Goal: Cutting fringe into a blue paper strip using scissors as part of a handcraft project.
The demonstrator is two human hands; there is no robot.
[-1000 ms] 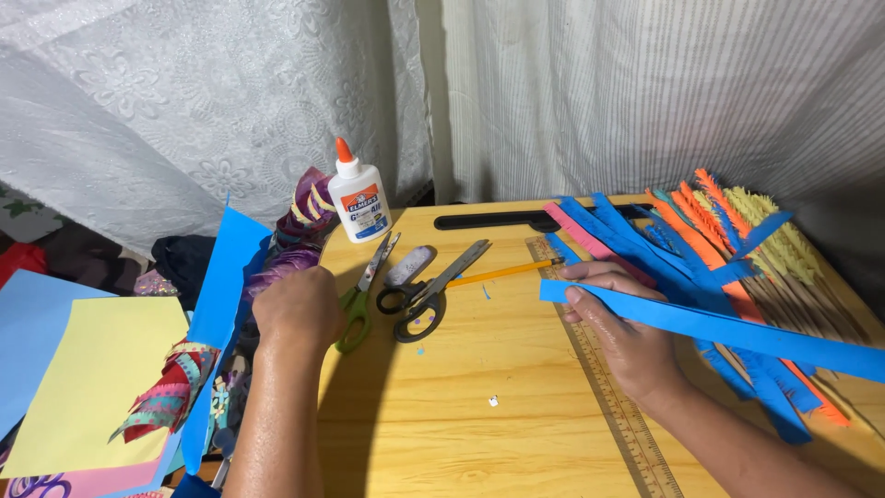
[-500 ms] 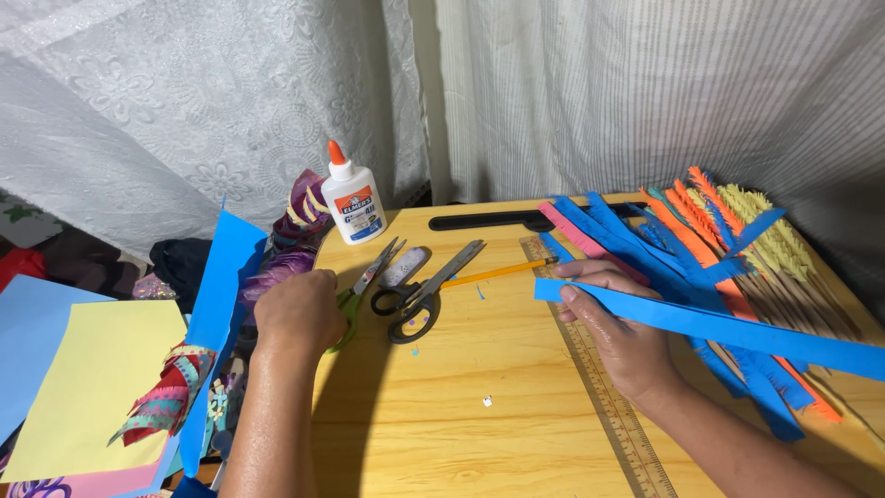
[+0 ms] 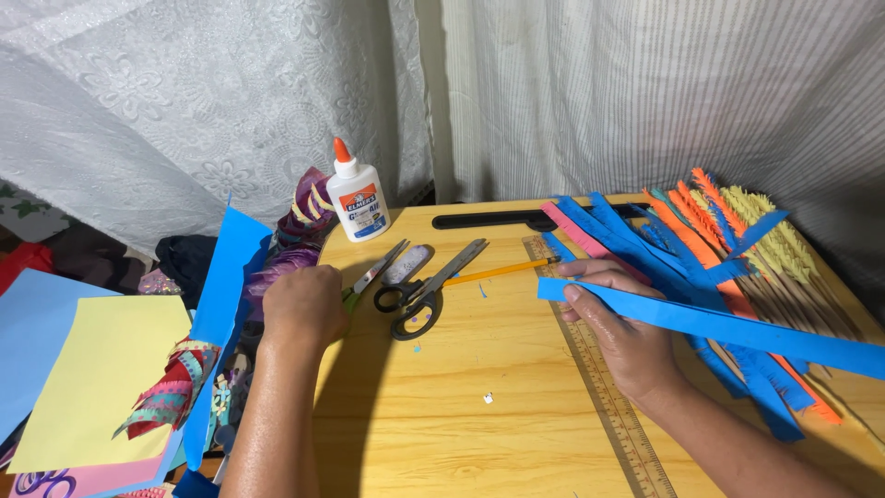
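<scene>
Table (image 3: pixel 516 415): pale wood top, under both hands; bare wood between the wrists.

Blue sheet (image 3: pixel 221 304): stands on edge just left of the left fingers, leaning off the table's side. Yellow sheet (image 3: pixel 92 378) farther left, lower.

Strip pile (image 3: pixel 710 249): blue, orange, pink and fringed yellow paper strips, fanned out beyond and right of the right fingers.

Blue strip (image 3: pixel 737 327): long, runs from the right fingertips out to the right, over the pile.

Ruler (image 3: pixel 599 387): clear, lies lengthwise under the right hand.

Glue bottle (image 3: pixel 356 195): white, orange cap, upright, well beyond the left fingers.

Black scissors (image 3: pixel 429 290): blades nearly shut, between the two hands, handles toward the person. Pencil (image 3: pixel 498 271): yellow, just past the right fingertips, pointing at the scissors.

Green scissors (image 3: pixel 373 275): blades stick out just right of the left fingers.

Left hand (image 3: pixel 302 309): curled in a fist over the green handles; judged to be grasping them, though the fingers hide the loops.

Right hand (image 3: pixel 618 323): thumb and fingers pinch the blue strip's near end, fingers narrow.

Handling note: cutting would go best with the strip held taut and flat near its end, fingertips clear of the blades, and the green scissors seated fully before lifting.
</scene>
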